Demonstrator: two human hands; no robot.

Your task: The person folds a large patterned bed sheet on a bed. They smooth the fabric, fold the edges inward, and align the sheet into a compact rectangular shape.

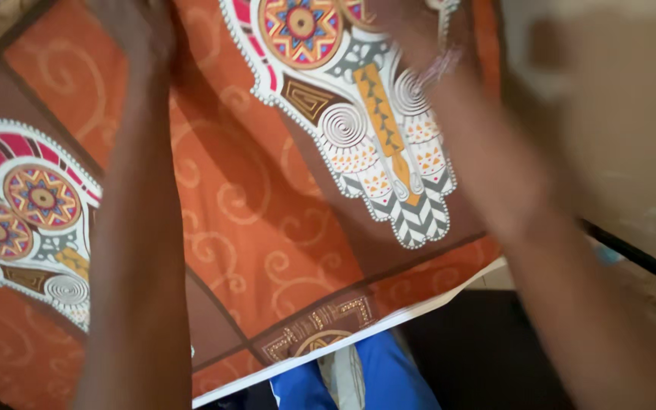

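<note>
Across nearly the whole view spreads an orange-and-brown printed cotton cloth [267, 228] with white-edged patterned motifs, laid flat as if for smoothing. Both forearms reach over it toward its far edge. Left hand [134, 30] and right hand [411, 34] rest on the cloth, blurred; whether either grips it I cannot tell.

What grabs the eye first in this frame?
The orange patterned fabric fills most of the view, with a white-edged ornamental motif at upper centre and another at the left edge. Both forearms reach up across it: the left hand rests on the cloth at top left, the right hand, motion-blurred, at top right. Something blue shows below the fabric's edge.
</note>
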